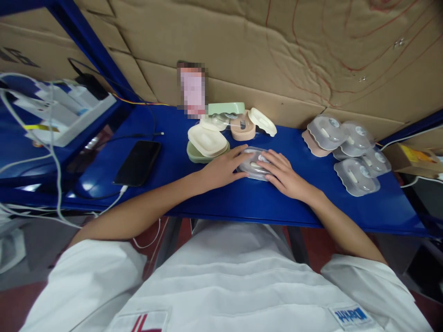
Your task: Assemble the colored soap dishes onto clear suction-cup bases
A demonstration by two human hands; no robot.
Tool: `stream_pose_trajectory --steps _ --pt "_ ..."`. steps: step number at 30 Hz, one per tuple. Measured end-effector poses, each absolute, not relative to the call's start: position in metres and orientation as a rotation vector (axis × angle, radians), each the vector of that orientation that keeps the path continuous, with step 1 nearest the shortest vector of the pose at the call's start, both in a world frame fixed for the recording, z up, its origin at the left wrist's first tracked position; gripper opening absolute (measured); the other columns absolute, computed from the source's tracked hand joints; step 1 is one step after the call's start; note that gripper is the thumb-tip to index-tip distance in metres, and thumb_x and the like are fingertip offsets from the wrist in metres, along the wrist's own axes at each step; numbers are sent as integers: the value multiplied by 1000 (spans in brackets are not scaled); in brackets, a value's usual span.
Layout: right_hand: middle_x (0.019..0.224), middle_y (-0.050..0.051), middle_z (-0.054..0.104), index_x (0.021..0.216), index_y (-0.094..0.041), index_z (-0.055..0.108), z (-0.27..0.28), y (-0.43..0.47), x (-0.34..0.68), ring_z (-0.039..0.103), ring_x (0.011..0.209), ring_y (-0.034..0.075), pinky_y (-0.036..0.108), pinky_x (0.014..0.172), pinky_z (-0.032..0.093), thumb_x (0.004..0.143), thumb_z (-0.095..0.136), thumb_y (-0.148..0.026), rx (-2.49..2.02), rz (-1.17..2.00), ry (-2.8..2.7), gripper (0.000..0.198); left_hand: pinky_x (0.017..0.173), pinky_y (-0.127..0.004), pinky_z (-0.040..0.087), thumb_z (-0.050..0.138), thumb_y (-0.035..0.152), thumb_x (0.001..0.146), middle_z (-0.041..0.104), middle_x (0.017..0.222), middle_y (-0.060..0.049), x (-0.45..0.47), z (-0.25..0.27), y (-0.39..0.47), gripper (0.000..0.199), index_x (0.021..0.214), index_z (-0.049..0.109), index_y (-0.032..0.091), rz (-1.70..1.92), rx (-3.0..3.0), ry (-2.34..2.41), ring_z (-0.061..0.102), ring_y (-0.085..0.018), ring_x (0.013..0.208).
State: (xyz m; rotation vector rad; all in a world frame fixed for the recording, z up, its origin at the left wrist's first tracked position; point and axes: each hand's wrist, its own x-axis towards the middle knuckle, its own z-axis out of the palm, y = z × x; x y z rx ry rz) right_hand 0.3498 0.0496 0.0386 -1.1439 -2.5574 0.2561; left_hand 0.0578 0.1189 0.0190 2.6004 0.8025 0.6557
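Note:
A soap dish with a clear plastic lid (254, 171) and a round sticker lies on the blue table between my two hands. My left hand (223, 167) grips its left side, the thumb low on the edge and the fingers over the top. From the right, my right hand (285, 174) holds it with fingers spread over the lid and the thumb at the near edge. Behind my left hand, a cream dish (207, 140) rests on a green one (198, 155). A pink-beige dish (242, 129) and a cream wavy-edged tray (262, 121) sit farther back.
Several clear-lidded soap dishes (356, 176) are grouped at the right. A black phone (137, 162) with a white cable lies at the left, near a white bin (86, 122) of chargers and cords. Cardboard (221, 41) lines the back. The table's front edge (242, 220) runs near my body.

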Motion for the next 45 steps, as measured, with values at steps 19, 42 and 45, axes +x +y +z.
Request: stream_pose_trajectory --steps 19,42,45 --pt "155 15 58 154 -32 57 64 60 396 53 143 45 68 115 44 102 60 -49 -1609 -177 -2360 55 114 -58 47 55 40 109 65 142 -20 59 43 103 39 139 65 18 609 2927 1019 63 -39 133" --pt "171 11 45 167 -33 42 32 67 363 42 158 36 60 127 38 104 58 -64 -1134 158 -2580 72 129 -65 33 73 28 100 48 167 -21 61 41 95 55 152 58 23 550 2954 657 45 -40 156" --pt "170 12 47 171 -34 35 36 62 355 43 157 39 62 125 42 98 66 -67 -1157 178 -2615 85 124 -60 42 77 41 99 56 159 -20 54 41 106 59 151 59 21 423 2950 789 55 -39 147"
